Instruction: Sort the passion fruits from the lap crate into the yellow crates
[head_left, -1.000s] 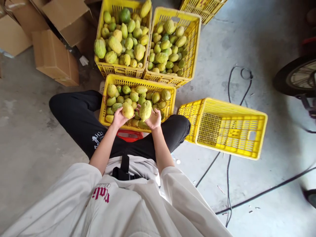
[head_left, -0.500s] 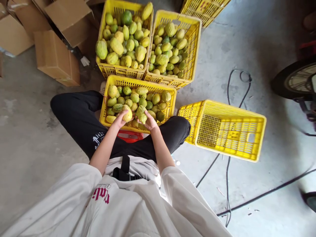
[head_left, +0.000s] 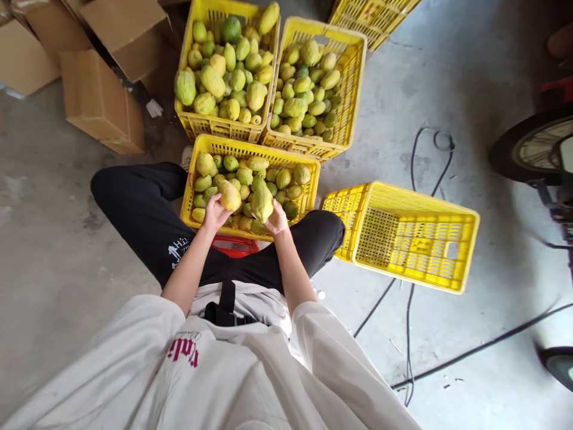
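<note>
My left hand [head_left: 213, 215] is closed round a yellow fruit [head_left: 230, 195], held just above the near yellow crate [head_left: 249, 149]. My right hand [head_left: 277, 220] grips a larger yellow-green fruit [head_left: 262, 203] beside it. Both hands hover over the crate's front edge, between my knees. The crate holds several green and yellow fruits.
Two full yellow crates [head_left: 220, 126] [head_left: 350, 83] stand behind the near one. An empty yellow crate [head_left: 407, 236] lies tipped on its side to the right. Cardboard boxes [head_left: 101, 101] sit at the upper left. Black cables [head_left: 416, 179] cross the concrete floor; a wheel [head_left: 532, 143] is at the right.
Both hands dipped toward the crate half a second ago, then rose again. Each fruit has been turned in its hand. The crates have not moved.
</note>
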`<state>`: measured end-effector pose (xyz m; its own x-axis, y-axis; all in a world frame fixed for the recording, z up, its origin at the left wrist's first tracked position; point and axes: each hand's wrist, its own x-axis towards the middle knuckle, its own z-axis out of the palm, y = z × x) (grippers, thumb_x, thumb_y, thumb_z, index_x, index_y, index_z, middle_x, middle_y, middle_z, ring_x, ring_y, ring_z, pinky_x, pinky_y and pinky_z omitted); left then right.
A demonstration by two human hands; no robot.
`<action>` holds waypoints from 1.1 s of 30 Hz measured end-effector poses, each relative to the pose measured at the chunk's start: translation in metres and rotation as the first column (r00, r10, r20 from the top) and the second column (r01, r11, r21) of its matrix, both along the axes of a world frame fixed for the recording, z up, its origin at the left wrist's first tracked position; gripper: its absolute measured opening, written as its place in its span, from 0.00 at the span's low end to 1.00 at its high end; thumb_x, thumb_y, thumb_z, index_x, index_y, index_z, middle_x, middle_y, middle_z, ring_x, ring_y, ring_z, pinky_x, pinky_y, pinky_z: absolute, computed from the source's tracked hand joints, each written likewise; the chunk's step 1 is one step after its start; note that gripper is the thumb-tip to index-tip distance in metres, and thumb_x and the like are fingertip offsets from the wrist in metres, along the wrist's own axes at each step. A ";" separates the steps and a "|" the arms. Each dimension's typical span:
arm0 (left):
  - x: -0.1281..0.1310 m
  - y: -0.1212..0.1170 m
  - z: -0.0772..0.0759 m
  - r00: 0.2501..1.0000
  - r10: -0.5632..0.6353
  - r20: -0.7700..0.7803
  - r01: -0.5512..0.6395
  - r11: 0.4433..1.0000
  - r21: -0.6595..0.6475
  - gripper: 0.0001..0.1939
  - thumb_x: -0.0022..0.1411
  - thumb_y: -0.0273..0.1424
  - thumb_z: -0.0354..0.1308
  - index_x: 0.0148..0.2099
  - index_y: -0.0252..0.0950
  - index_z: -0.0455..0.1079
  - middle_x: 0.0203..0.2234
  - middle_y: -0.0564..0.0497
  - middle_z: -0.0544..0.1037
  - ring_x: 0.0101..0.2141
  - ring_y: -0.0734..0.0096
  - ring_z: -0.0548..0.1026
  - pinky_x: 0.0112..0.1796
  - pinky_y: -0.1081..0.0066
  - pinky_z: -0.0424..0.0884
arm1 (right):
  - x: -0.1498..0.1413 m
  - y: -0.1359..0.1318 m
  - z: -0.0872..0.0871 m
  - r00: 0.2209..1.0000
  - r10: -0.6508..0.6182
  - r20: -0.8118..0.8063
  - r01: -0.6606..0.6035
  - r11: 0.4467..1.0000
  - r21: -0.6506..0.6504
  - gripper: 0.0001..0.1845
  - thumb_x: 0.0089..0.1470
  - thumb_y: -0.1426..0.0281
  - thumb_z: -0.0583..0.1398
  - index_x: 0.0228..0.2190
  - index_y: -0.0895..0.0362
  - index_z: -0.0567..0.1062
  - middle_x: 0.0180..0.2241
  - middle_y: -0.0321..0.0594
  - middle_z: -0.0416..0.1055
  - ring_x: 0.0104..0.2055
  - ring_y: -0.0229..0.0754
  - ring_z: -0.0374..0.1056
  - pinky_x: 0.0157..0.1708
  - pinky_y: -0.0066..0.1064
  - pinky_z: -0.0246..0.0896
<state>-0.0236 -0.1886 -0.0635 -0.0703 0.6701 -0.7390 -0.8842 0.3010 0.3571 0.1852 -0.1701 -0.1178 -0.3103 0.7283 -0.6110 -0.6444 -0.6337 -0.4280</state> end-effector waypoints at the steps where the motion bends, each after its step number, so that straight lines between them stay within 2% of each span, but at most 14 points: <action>1: -0.001 0.000 0.000 1.000 -0.010 -0.010 0.010 1.000 -0.020 0.16 0.75 0.30 0.57 0.59 0.40 0.80 0.41 0.48 0.90 0.56 0.51 0.91 0.69 0.50 0.83 | 0.000 0.000 -0.002 1.000 0.012 -0.002 -0.013 0.999 -0.044 0.18 0.56 0.56 0.75 0.45 0.47 0.80 0.44 0.44 0.90 0.64 0.65 0.87 0.58 0.56 0.92; 3: -0.002 0.000 -0.002 0.997 -0.069 -0.020 0.067 0.995 -0.078 0.12 0.79 0.31 0.55 0.55 0.41 0.79 0.35 0.51 0.88 0.47 0.57 0.92 0.68 0.51 0.83 | -0.001 -0.001 -0.004 1.000 0.026 -0.013 -0.027 0.991 -0.129 0.16 0.59 0.57 0.74 0.44 0.48 0.79 0.42 0.45 0.90 0.61 0.65 0.88 0.54 0.57 0.93; 6: -0.001 0.001 -0.007 0.988 -0.156 -0.024 0.151 0.978 -0.145 0.10 0.81 0.33 0.57 0.56 0.40 0.79 0.31 0.54 0.86 0.35 0.63 0.89 0.60 0.56 0.87 | -0.005 0.000 -0.005 0.999 0.011 -0.031 -0.017 0.980 -0.199 0.13 0.61 0.63 0.72 0.45 0.47 0.77 0.43 0.41 0.89 0.58 0.61 0.89 0.52 0.54 0.93; 8: 0.001 0.001 -0.011 0.981 -0.194 -0.018 0.189 0.970 -0.154 0.11 0.80 0.34 0.60 0.59 0.38 0.79 0.30 0.53 0.86 0.32 0.63 0.88 0.49 0.63 0.87 | -0.007 0.001 -0.004 0.999 -0.008 -0.033 0.001 0.981 -0.192 0.16 0.60 0.65 0.72 0.47 0.46 0.77 0.44 0.39 0.88 0.57 0.59 0.89 0.52 0.52 0.93; 10: 0.002 0.001 -0.013 0.973 -0.232 -0.011 0.228 0.962 -0.149 0.15 0.79 0.36 0.62 0.62 0.37 0.80 0.31 0.51 0.87 0.30 0.63 0.87 0.38 0.68 0.84 | -0.009 0.001 -0.001 0.999 -0.030 -0.025 0.025 0.986 -0.167 0.17 0.60 0.65 0.72 0.49 0.46 0.77 0.45 0.40 0.89 0.58 0.59 0.89 0.53 0.52 0.93; 13: 0.002 0.001 -0.013 0.968 -0.248 -0.019 0.244 0.961 -0.126 0.20 0.78 0.35 0.60 0.66 0.36 0.79 0.33 0.49 0.89 0.28 0.64 0.86 0.32 0.69 0.79 | -0.008 0.002 0.007 0.999 -0.028 -0.045 0.022 0.991 -0.133 0.14 0.65 0.60 0.66 0.50 0.48 0.76 0.46 0.43 0.90 0.63 0.59 0.87 0.59 0.54 0.89; 15: 0.001 0.001 -0.011 0.971 -0.239 -0.017 0.236 0.965 -0.113 0.23 0.78 0.37 0.58 0.68 0.34 0.79 0.34 0.47 0.90 0.29 0.62 0.86 0.33 0.67 0.80 | -0.007 0.003 0.013 0.996 -0.022 -0.082 0.013 0.995 -0.103 0.14 0.67 0.60 0.59 0.51 0.49 0.77 0.48 0.47 0.90 0.67 0.60 0.84 0.64 0.57 0.85; 18: -0.002 0.001 -0.007 0.982 -0.189 0.029 0.190 0.977 -0.091 0.30 0.79 0.41 0.53 0.73 0.31 0.78 0.39 0.42 0.91 0.37 0.53 0.91 0.43 0.60 0.86 | -0.007 0.003 0.022 0.991 -0.081 -0.109 0.073 0.994 -0.081 0.20 0.61 0.64 0.56 0.52 0.49 0.80 0.50 0.47 0.91 0.70 0.60 0.82 0.68 0.62 0.83; 20: -0.002 0.001 -0.005 0.987 -0.142 0.081 0.148 0.987 -0.070 0.32 0.78 0.38 0.48 0.75 0.31 0.76 0.43 0.39 0.92 0.47 0.48 0.93 0.51 0.55 0.88 | -0.008 0.003 0.025 0.985 -0.137 -0.101 0.127 0.987 -0.093 0.22 0.59 0.67 0.57 0.52 0.48 0.81 0.49 0.45 0.90 0.71 0.58 0.82 0.68 0.61 0.84; 23: -0.002 0.002 -0.005 0.982 -0.125 0.139 0.133 0.990 -0.049 0.31 0.76 0.34 0.49 0.75 0.35 0.74 0.49 0.39 0.93 0.57 0.45 0.92 0.60 0.48 0.88 | -0.010 0.005 0.022 0.982 -0.177 -0.069 0.167 0.977 -0.133 0.15 0.67 0.65 0.60 0.52 0.48 0.82 0.47 0.43 0.90 0.69 0.55 0.83 0.64 0.55 0.88; 25: -0.001 0.002 -0.007 0.983 -0.138 0.119 0.148 0.986 -0.075 0.29 0.74 0.35 0.54 0.73 0.37 0.75 0.51 0.39 0.93 0.59 0.43 0.92 0.62 0.46 0.88 | -0.010 0.006 0.019 0.982 -0.186 -0.037 0.177 0.968 -0.180 0.11 0.71 0.59 0.64 0.49 0.49 0.83 0.42 0.43 0.88 0.64 0.57 0.86 0.60 0.54 0.90; 27: 0.000 0.002 -0.010 0.986 -0.148 0.078 0.157 0.980 -0.119 0.27 0.73 0.35 0.59 0.71 0.38 0.76 0.50 0.41 0.93 0.59 0.43 0.92 0.63 0.47 0.88 | -0.009 0.007 0.015 0.980 -0.200 -0.008 0.193 0.954 -0.228 0.10 0.70 0.57 0.66 0.45 0.49 0.83 0.36 0.41 0.86 0.57 0.58 0.87 0.59 0.56 0.91; 30: 0.001 0.000 -0.011 0.986 -0.159 0.040 0.163 0.978 -0.131 0.27 0.73 0.31 0.60 0.71 0.38 0.77 0.49 0.44 0.93 0.58 0.49 0.92 0.66 0.49 0.87 | -0.008 0.006 0.012 0.978 -0.207 0.023 0.205 0.936 -0.287 0.05 0.67 0.63 0.65 0.43 0.47 0.81 0.33 0.38 0.85 0.53 0.57 0.88 0.60 0.59 0.90; 33: 0.003 -0.002 -0.008 0.980 -0.197 0.013 0.197 0.976 -0.091 0.31 0.71 0.28 0.62 0.74 0.38 0.77 0.50 0.45 0.93 0.56 0.51 0.92 0.67 0.49 0.86 | -0.011 0.006 0.012 0.984 -0.175 0.034 0.176 0.931 -0.319 0.07 0.65 0.65 0.62 0.44 0.47 0.79 0.34 0.38 0.85 0.54 0.57 0.88 0.59 0.58 0.90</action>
<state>-0.0205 -0.1908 -0.0713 0.0594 0.5999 -0.7979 -0.8057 0.5007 0.3165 0.1745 -0.1642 -0.1054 -0.1915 0.5366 -0.8219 -0.7562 -0.6145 -0.2250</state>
